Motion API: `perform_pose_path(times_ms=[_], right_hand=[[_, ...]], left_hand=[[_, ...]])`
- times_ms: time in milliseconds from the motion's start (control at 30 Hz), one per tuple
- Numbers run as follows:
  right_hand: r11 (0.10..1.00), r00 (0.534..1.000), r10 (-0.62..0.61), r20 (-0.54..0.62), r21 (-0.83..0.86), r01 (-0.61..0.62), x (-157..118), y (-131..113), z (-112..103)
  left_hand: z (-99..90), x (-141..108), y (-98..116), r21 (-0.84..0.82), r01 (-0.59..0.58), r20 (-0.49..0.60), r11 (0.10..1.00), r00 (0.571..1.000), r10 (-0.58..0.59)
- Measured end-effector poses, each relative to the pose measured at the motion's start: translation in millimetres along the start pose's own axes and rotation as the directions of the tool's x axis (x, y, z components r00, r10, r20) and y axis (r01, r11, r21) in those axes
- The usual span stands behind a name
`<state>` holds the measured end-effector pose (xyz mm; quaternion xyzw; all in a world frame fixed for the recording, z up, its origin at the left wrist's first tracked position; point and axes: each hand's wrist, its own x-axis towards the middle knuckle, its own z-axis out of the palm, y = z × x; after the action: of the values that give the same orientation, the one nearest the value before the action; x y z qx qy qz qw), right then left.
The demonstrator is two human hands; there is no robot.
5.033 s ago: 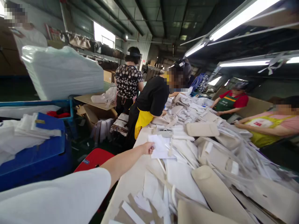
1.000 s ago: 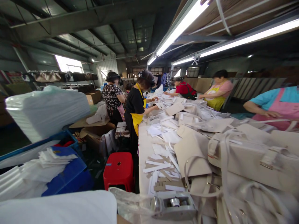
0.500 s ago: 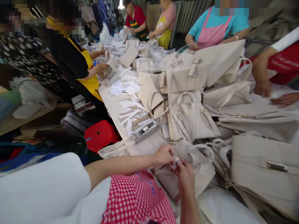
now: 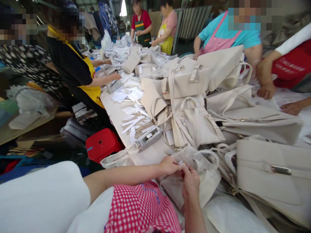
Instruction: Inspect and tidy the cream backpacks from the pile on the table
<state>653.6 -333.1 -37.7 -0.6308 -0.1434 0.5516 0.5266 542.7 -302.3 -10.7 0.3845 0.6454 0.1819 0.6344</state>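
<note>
My left hand (image 4: pixel 169 165) reaches in from the left, its fingers pinched at a small gold metal fitting (image 4: pixel 185 162) on a beige handbag (image 4: pixel 173 186). From below comes my right hand (image 4: pixel 191 181), with thumb and fingers closed at the same spot. A bit of white material shows between the fingertips; its kind is too small to tell. The bag lies against the red-checked apron, partly covered by my hands. Just beyond, a grey tape dispenser (image 4: pixel 149 138) stands on the table (image 4: pixel 111 111).
Beige handbags (image 4: pixel 189 84) are piled across the middle and right, one with a gold plate (image 4: pixel 281 170) nearby. Paper strips (image 4: pixel 136 124) lie left of the pile. A red stool (image 4: pixel 103 144) stands beside the table. Several co-workers surround it; a co-worker's hand (image 4: pixel 266 91) rests at the right.
My hands stay together at the fitting, with the fingers shifted slightly. The view has moved a little. At the left, the co-worker in the yellow apron has moved a hand over the table.
</note>
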Motion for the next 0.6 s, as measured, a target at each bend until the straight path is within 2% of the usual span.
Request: perform_pose_path(times_ms=[133, 267, 367, 500, 600], right_hand=[[1.000, 1.000, 0.003, 0.000, 0.020, -0.003, 2, 2, -1], [0.995, 0.999, 0.045, 0.031, 0.089, -0.047, 4, 4, -6], [0.978, 0.989, 0.086, 0.116, 0.180, -0.106, 4, 7, -16], [0.946, 0.969, 0.124, 0.212, 0.271, -0.180, 3, 13, -25], [0.938, 0.962, 0.133, 0.239, 0.283, -0.200, 1, 17, -23]], left_hand=[[12.4, 1, -3, -0.159, 0.105, 0.103, 0.982, 0.991, -0.089], [14.8, -1, -4, -0.268, 0.110, 0.054, 0.957, 0.994, -0.099], [14.3, -5, -2, -0.317, 0.091, 0.017, 0.944, 0.996, -0.090], [15.5, -11, 0, -0.345, 0.107, 0.010, 0.932, 0.994, -0.110], [17.3, -13, 0, -0.343, 0.126, 0.013, 0.931, 0.992, -0.129]])
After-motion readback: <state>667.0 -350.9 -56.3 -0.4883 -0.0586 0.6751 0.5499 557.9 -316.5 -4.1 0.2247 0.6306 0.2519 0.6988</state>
